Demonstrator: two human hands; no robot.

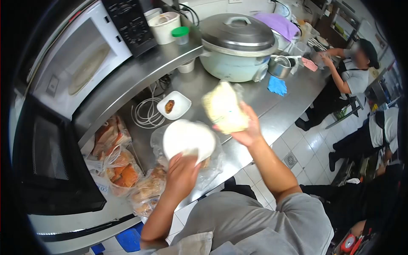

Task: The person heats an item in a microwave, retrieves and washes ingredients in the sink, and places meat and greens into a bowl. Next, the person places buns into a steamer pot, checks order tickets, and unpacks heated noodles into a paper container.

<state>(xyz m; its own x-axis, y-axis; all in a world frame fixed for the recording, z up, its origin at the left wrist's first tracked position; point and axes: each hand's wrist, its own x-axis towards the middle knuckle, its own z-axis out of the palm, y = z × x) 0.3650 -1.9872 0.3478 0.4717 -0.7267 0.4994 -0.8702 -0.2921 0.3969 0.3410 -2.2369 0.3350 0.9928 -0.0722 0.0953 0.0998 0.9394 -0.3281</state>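
My left hand [182, 174] is closed on the near edge of a round white plate or bowl [189, 140], which is tilted above a clear plastic bag [214, 163] on the steel counter. My right hand [248, 127] grips a plastic bag of pale yellow food [225, 108], held up over the counter. A small white square dish [180, 103] with a brown piece in it lies beyond the plate. What the pale bag contains is too blurred to tell.
A microwave [63, 93] stands open at the left, above bags of food [123, 170]. A large lidded cooker [233, 51], a blue glove [277, 86] and a metal pot [280, 67] sit farther back. Another person [355, 80] works at the right, with more people nearer.
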